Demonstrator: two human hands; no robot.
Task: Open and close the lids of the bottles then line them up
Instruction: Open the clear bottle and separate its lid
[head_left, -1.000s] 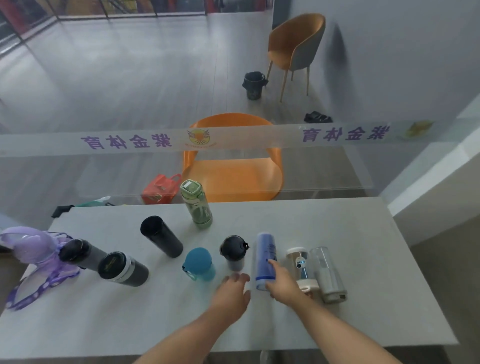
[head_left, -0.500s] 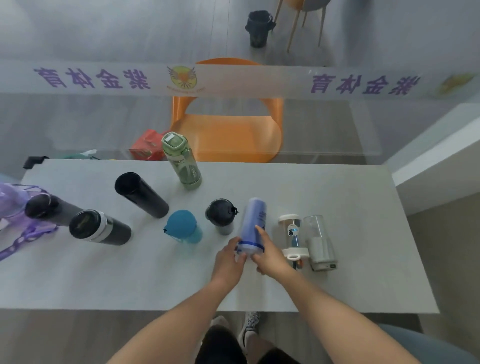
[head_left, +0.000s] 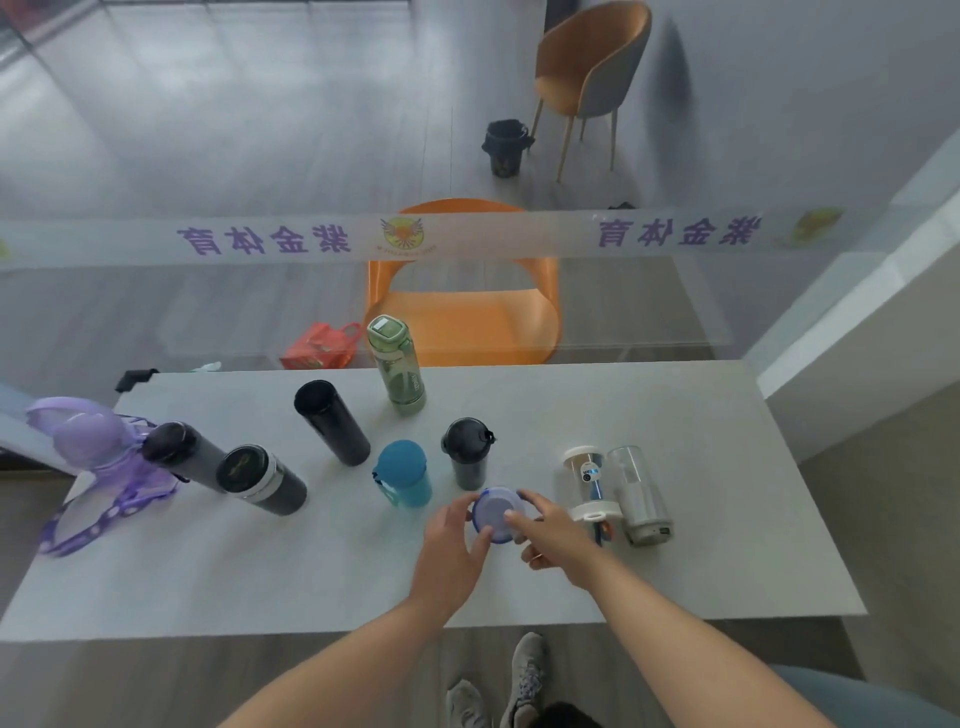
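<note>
A pale blue bottle (head_left: 496, 512) is seen from above, its round lid toward the camera. My left hand (head_left: 457, 540) grips its left side and my right hand (head_left: 545, 530) has fingers on the lid's right rim. Beside it stand a teal bottle (head_left: 402, 473), a small black tumbler (head_left: 466, 457), a clear white-capped bottle (head_left: 589, 480) and a clear grey-based bottle (head_left: 639, 493). Further back are a green bottle (head_left: 397, 366) and a tall black flask (head_left: 332, 421). At the left stand two dark flasks (head_left: 260, 480) (head_left: 179, 454) and a purple bottle (head_left: 91, 441).
The grey table (head_left: 701, 519) has open surface at the right and along its near edge. A purple strap (head_left: 88, 525) trails over the left edge. Behind a glass panel are an orange chair (head_left: 462, 306), a red bag (head_left: 319, 345) and a black bin (head_left: 504, 148).
The blue bottle went from lying slanted under my right hand to being held in both hands, seen end-on. My left hand closed onto it. The camera view shifted.
</note>
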